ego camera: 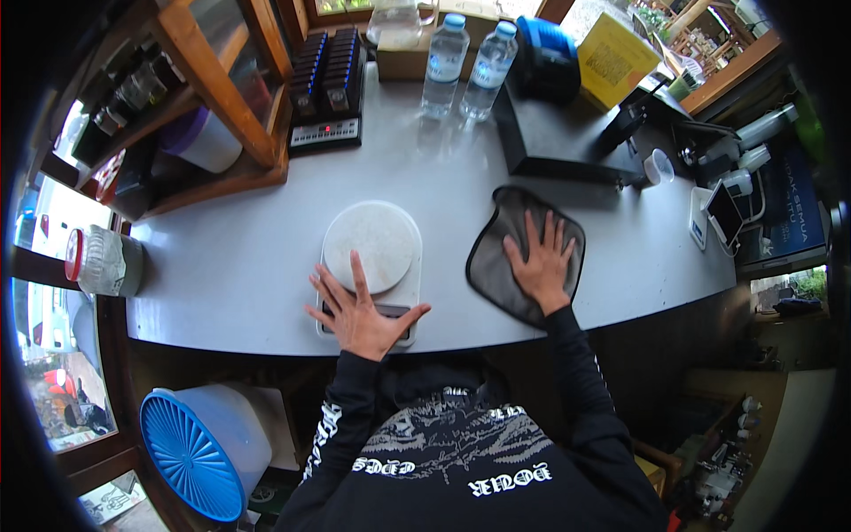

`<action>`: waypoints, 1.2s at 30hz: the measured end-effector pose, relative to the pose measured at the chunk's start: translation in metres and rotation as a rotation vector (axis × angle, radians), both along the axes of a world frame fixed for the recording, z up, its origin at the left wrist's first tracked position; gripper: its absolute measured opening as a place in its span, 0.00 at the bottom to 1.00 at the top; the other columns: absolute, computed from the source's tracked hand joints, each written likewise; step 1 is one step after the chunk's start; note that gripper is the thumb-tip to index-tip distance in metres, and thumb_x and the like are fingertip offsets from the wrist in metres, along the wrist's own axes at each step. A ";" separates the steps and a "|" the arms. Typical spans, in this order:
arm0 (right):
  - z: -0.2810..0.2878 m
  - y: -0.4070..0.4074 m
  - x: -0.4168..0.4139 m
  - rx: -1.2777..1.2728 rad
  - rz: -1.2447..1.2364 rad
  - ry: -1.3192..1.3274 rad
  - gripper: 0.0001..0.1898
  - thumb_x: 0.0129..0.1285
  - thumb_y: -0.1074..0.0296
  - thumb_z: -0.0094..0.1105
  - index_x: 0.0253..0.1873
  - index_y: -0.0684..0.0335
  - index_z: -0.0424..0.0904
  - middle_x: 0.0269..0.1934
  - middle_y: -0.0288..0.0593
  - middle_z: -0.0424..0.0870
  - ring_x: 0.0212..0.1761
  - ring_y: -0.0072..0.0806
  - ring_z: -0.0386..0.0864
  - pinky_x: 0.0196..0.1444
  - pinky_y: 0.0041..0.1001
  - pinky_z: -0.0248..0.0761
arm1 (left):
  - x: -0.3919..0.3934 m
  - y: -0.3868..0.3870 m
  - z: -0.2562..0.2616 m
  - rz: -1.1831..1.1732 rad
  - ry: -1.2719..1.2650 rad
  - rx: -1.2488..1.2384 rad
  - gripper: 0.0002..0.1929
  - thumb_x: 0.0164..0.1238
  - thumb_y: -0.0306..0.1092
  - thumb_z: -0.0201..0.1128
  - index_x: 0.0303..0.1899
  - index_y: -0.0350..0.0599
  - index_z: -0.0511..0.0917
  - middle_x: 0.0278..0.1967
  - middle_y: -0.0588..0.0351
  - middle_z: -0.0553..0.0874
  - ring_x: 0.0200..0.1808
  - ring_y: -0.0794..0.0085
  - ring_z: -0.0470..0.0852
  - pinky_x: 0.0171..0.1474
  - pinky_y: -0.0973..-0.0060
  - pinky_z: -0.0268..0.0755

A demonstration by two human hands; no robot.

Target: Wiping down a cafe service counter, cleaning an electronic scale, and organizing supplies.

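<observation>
My left hand (pixel 365 322), fingers spread, is over the front of a white kitchen scale (pixel 372 243) with a round plate. It covers part of the scale's dark display; whether the palm presses on it I cannot tell. To the right, my right hand (pixel 543 263) lies flat with its fingers apart on a grey cloth (pixel 495 256) edged in black. The cloth is spread on the pale grey countertop (pixel 266 266), a hand's width or more from the scale. Neither hand grasps anything.
Two water bottles (pixel 447 66) stand at the back, left of a black cash drawer (pixel 565 143). A charging rack (pixel 326 100) sits beside a wooden shelf (pixel 219 86). A red-lidded jar (pixel 110 259) is at the left edge. Below stands a blue-lidded tub (pixel 193 455).
</observation>
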State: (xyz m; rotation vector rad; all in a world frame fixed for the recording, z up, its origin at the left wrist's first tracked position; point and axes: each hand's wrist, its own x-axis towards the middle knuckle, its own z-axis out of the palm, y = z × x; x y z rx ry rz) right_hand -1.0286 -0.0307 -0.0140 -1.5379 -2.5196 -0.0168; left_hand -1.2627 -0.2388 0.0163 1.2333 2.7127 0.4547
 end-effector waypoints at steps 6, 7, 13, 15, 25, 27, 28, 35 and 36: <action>-0.001 -0.035 -0.030 0.005 0.086 0.069 0.36 0.74 0.38 0.53 0.81 0.45 0.63 0.83 0.54 0.53 0.85 0.57 0.48 0.81 0.65 0.36 | -0.008 -0.004 0.000 -0.057 -0.035 0.057 0.75 0.36 0.79 0.76 0.84 0.68 0.37 0.80 0.24 0.38 0.81 0.24 0.40 0.69 0.18 0.38; -0.006 -0.042 -0.027 -0.006 0.152 0.051 0.36 0.73 0.38 0.54 0.81 0.44 0.63 0.84 0.52 0.52 0.85 0.55 0.47 0.81 0.64 0.36 | -0.011 -0.004 0.001 -0.061 -0.029 0.071 0.75 0.36 0.79 0.76 0.84 0.68 0.37 0.80 0.24 0.38 0.81 0.24 0.40 0.69 0.18 0.38; -0.007 -0.017 -0.002 -0.070 -0.124 0.035 0.38 0.73 0.35 0.52 0.82 0.43 0.60 0.84 0.52 0.51 0.86 0.53 0.46 0.81 0.65 0.34 | -0.029 -0.010 0.015 -0.124 -0.140 0.010 0.75 0.34 0.73 0.79 0.84 0.71 0.38 0.79 0.25 0.42 0.79 0.23 0.44 0.66 0.16 0.43; 0.002 -0.019 -0.018 -0.033 -0.192 0.017 0.38 0.72 0.35 0.53 0.82 0.43 0.60 0.84 0.53 0.52 0.86 0.53 0.46 0.81 0.64 0.36 | -0.035 -0.011 0.025 -0.129 -0.141 -0.006 0.74 0.34 0.72 0.79 0.84 0.69 0.39 0.79 0.25 0.44 0.79 0.24 0.46 0.68 0.19 0.45; -0.009 -0.031 -0.094 0.032 0.238 0.074 0.38 0.71 0.33 0.55 0.81 0.41 0.63 0.83 0.53 0.55 0.85 0.51 0.52 0.81 0.62 0.40 | -0.073 -0.021 0.026 -0.169 -0.502 0.158 0.72 0.35 0.67 0.83 0.83 0.67 0.43 0.77 0.22 0.50 0.78 0.23 0.50 0.69 0.21 0.45; -0.014 -0.019 -0.124 0.109 0.187 0.130 0.37 0.71 0.35 0.54 0.80 0.44 0.64 0.82 0.55 0.56 0.84 0.54 0.52 0.80 0.63 0.40 | -0.080 -0.017 0.025 -0.196 -0.514 0.167 0.71 0.37 0.66 0.83 0.83 0.66 0.43 0.77 0.22 0.50 0.78 0.25 0.52 0.70 0.21 0.45; -0.013 -0.027 -0.139 0.093 0.288 0.152 0.36 0.71 0.37 0.54 0.79 0.46 0.66 0.82 0.56 0.57 0.84 0.55 0.52 0.80 0.63 0.41 | -0.084 -0.018 0.023 -0.225 -0.522 0.227 0.70 0.39 0.66 0.82 0.83 0.64 0.44 0.77 0.23 0.51 0.79 0.27 0.53 0.71 0.24 0.46; 0.015 -0.115 -0.100 -0.225 0.814 0.169 0.36 0.71 0.33 0.54 0.79 0.40 0.67 0.82 0.50 0.58 0.85 0.49 0.52 0.83 0.60 0.37 | -0.094 -0.024 0.020 -0.238 -0.518 0.306 0.68 0.41 0.63 0.83 0.82 0.59 0.45 0.77 0.25 0.53 0.78 0.29 0.55 0.75 0.33 0.50; 0.014 -0.101 -0.083 -0.193 0.736 0.121 0.37 0.70 0.33 0.54 0.80 0.38 0.65 0.82 0.50 0.57 0.85 0.49 0.51 0.82 0.61 0.36 | -0.091 -0.022 0.021 -0.215 -0.524 0.270 0.69 0.40 0.64 0.83 0.82 0.60 0.45 0.77 0.24 0.52 0.78 0.28 0.54 0.74 0.32 0.50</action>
